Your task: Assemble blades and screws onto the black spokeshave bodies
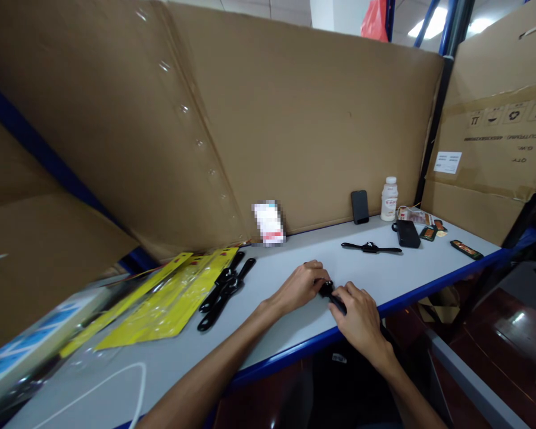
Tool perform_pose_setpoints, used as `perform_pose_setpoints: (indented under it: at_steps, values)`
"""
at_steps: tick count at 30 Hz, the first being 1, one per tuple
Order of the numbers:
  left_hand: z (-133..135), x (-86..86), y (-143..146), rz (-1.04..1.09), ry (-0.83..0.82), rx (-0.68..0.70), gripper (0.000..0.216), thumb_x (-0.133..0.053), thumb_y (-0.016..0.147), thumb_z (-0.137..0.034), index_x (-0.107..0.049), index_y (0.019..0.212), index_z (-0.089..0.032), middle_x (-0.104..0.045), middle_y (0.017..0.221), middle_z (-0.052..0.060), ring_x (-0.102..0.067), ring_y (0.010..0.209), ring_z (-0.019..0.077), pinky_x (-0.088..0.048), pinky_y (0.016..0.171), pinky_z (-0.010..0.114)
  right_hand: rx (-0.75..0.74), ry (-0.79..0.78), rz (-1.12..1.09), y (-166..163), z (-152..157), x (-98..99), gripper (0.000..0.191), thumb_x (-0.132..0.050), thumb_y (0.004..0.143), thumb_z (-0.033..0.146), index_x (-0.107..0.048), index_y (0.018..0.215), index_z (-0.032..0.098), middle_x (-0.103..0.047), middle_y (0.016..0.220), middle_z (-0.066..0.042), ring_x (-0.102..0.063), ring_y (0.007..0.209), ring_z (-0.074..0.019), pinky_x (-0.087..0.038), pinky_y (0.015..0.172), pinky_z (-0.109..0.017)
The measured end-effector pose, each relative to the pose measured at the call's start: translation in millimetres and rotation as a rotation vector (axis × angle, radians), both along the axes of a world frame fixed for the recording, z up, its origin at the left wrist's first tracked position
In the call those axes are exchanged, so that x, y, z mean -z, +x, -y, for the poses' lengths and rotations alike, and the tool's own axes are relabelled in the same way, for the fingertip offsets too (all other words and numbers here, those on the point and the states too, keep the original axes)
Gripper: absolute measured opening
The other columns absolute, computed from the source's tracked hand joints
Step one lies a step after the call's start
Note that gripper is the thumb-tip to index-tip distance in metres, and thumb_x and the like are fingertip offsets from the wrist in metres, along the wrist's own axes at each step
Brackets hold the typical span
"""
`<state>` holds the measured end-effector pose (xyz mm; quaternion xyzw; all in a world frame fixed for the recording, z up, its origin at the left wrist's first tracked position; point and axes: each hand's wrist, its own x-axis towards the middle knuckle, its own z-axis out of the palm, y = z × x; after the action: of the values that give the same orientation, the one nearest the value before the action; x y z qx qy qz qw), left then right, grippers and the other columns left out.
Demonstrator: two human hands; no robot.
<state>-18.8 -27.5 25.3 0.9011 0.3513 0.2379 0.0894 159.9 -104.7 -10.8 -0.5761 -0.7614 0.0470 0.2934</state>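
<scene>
The two bare hands of the person meet above the bench (290,330), close to its blue front edge, and between them is a black tool (327,290). The left hand (308,280) has its grip closed on the farther part of this tool, the fingers bent over it. The right hand (358,313) has its grip pinching the nearer handle, between thumb and fingers. The middle of the tool shows in the gap between the hands (the left end is hidden, so I cannot tell its exact shape).

A second black tool (370,246) lies alone on the bench, beyond the right hand; it has a handle on each side of a wider middle. To the left of the left hand, two more black tools (229,288) lie side by side, near the yellow packages (185,310) with clear plastic.

At the rear, a dark phone-like object (360,207) leans upright against the cardboard panel (317,119), and a white bottle (389,199) stands just to its right. In front of the bottle lies a black case (407,233), and small dark packets (428,233) are near it. A white cable (143,381) curves over the left front part of the bench.
</scene>
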Motion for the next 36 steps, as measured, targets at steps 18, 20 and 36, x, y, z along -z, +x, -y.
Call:
perform_pose_setpoints:
  at_steps: [18,20,36]
  values:
    - [1.9,1.9,1.5,-0.021,0.049,0.012,0.03,-0.05,0.084,0.0,-0.073,0.09,-0.019,-0.063,0.089,0.005,-0.059,0.086,0.0184,-0.049,0.079,0.03,0.0,-0.001,-0.001,0.2,-1.4,1.0,0.011,-0.063,0.092,0.026,-0.068,0.102,0.026,-0.069,0.101,-0.001,-0.065,0.089,-0.0187,-0.044,0.082,-0.029]
    - [4.2,0.4,2.8,-0.021,0.032,0.054,0.028,-0.05,0.085,-0.002,-0.072,0.088,-0.018,-0.064,0.086,0.005,-0.059,0.087,0.0184,-0.049,0.08,0.03,0.003,-0.004,0.006,0.1,-0.8,-0.2,0.011,-0.063,0.092,0.026,-0.068,0.102,0.026,-0.069,0.101,-0.002,-0.065,0.089,-0.0187,-0.044,0.083,-0.029]
    - [3.7,1.8,2.7,0.003,-0.027,0.0,0.03,-0.051,0.083,-0.001,-0.073,0.089,-0.019,-0.063,0.088,0.004,-0.06,0.078,0.0157,-0.048,0.073,0.027,-0.004,-0.009,0.006,-0.1,-0.8,0.4,0.012,-0.062,0.092,0.026,-0.068,0.102,0.026,-0.068,0.101,-0.002,-0.065,0.09,-0.0196,-0.044,0.084,-0.03]
